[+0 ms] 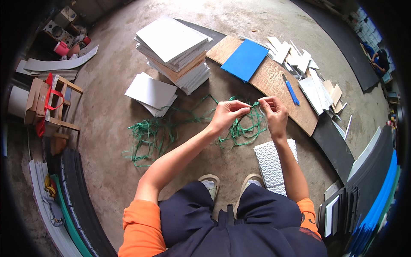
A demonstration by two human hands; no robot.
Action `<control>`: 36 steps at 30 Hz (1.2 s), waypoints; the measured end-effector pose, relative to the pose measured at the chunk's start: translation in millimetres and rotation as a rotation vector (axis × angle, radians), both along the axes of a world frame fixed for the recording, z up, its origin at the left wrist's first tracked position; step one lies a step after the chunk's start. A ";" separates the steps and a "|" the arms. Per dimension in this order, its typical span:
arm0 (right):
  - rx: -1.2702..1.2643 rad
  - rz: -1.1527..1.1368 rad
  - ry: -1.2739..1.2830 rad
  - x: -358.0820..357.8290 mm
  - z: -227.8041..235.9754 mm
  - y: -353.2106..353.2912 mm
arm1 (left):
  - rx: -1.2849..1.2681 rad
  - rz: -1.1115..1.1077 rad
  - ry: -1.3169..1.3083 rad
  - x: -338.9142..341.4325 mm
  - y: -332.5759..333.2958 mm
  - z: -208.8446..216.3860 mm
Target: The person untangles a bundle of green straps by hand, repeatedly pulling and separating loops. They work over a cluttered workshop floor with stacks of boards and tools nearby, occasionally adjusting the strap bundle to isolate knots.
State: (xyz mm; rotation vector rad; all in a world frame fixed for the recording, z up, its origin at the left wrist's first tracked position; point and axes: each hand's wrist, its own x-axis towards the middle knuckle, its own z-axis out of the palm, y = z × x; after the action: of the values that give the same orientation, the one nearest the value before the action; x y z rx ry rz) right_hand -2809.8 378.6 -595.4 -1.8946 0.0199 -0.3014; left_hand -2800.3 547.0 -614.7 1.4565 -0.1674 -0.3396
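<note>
Both arms reach forward over the floor, and the fingertips of my two hands come close together. My left hand [229, 113] pinches a strand of green plastic twine. Just to its right, my right hand [274, 112] also pinches the twine, with a small green bunch between the two. Below them hangs or lies a loose tangle of green twine [244, 130]; I cannot tell how much of it touches the floor. A line of it runs left to another green heap [147, 135] on the concrete. A white textured foam block [274, 165] lies beneath my right forearm.
A tall stack of white sheets [171, 43] stands ahead, a smaller pile [150, 94] beside it. On a wooden board [274, 81] rest a blue sheet [245, 60] and a blue cutter knife [291, 90]. White offcuts [314, 92] lie right. Another person [380, 62] sits far right.
</note>
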 end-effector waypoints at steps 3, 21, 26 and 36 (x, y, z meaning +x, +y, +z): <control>-0.066 0.177 0.025 -0.8 2.3 0.5 | -0.072 -0.010 -0.032 2.1 7.3 -12.2; -0.708 0.511 0.135 25.2 -20.4 33.7 | 0.593 0.146 -0.205 39.6 17.4 -25.4; -0.724 0.449 0.063 27.6 -38.4 38.8 | 0.619 0.217 -0.153 43.2 15.4 -28.4; -0.749 0.188 0.240 38.0 -23.4 49.2 | 0.973 0.324 -0.353 87.0 -13.3 -22.0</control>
State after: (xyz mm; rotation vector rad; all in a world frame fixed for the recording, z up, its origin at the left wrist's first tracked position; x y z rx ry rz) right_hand -2771.8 427.8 -618.8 -2.6448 -0.1258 0.0692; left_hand -2713.3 533.7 -636.7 2.4641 -0.0373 0.1470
